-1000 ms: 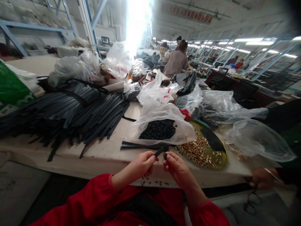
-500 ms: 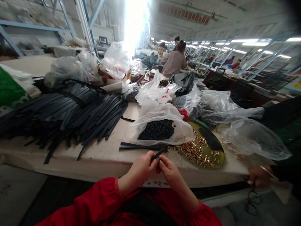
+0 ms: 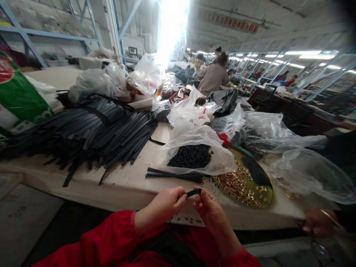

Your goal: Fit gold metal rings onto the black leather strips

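A short stretch of black strap point(image 3: 192, 193) spans the gap between my two hands, just over the table's front edge. My left hand point(image 3: 170, 202) pinches it from the left, fingers closed. At its right end, my right hand point(image 3: 210, 208) grips it between thumb and fingers. Beyond them lies a small bundle of black straps point(image 3: 169, 175). Behind that, an open clear plastic bag point(image 3: 222, 157) holds many small black pieces point(image 3: 189, 156). To the right, a round yellow-green tray point(image 3: 268, 189) carries gold-coloured metal buckles point(image 3: 236, 183) and a dark flat object point(image 3: 254, 171).
A large heap of black straps point(image 3: 91, 129) covers the table's left side. More plastic bags point(image 3: 191, 111) and a black bag point(image 3: 224, 100) crowd the back. At the right edge, another person's hand point(image 3: 319, 222) is near glasses point(image 3: 319, 252). Another person point(image 3: 213, 78) is further back.
My hands have drawn slightly apart, and the strap, which slanted upward, now runs nearly level between them. The view has shifted a little left. The other person's hand at the right remains near the glasses.
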The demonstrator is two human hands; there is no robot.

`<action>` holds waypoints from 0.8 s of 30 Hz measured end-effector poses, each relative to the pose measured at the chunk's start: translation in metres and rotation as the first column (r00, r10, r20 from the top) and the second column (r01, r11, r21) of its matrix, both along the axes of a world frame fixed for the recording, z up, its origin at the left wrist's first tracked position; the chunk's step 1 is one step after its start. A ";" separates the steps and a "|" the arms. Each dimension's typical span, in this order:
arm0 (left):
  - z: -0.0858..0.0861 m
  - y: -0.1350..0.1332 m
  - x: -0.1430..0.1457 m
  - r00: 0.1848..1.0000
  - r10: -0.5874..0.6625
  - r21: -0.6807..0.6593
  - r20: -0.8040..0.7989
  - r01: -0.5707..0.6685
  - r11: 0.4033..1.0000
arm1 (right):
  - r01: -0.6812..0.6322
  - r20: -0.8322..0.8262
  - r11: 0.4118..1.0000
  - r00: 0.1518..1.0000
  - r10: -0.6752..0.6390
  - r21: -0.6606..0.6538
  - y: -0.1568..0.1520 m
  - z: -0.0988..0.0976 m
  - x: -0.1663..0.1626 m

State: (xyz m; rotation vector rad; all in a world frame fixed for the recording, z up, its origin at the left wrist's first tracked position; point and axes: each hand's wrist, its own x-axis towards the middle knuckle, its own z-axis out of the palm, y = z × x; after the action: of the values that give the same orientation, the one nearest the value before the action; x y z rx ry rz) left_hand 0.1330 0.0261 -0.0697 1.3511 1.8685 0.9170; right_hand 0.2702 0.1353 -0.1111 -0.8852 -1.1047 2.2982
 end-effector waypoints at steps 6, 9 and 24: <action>-0.002 -0.005 -0.001 0.986 -0.081 -0.018 -0.143 0.079 0.997 | -0.232 0.209 0.917 0.963 0.170 0.324 -0.010 0.006 0.000; 0.000 -0.005 -0.002 0.987 -0.131 -0.026 -0.097 0.129 0.991 | -0.289 0.223 0.894 0.949 0.222 0.342 -0.014 0.009 -0.003; -0.008 0.010 0.009 0.967 -0.111 -0.109 0.229 0.138 0.984 | -0.163 0.163 0.917 0.981 0.109 0.364 -0.022 -0.010 -0.002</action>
State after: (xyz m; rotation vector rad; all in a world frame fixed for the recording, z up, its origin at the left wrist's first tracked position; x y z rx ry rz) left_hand 0.1416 0.0365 -0.0778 1.2227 1.6241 0.8367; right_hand 0.2683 0.1136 -0.1207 -0.8457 -1.6487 2.0453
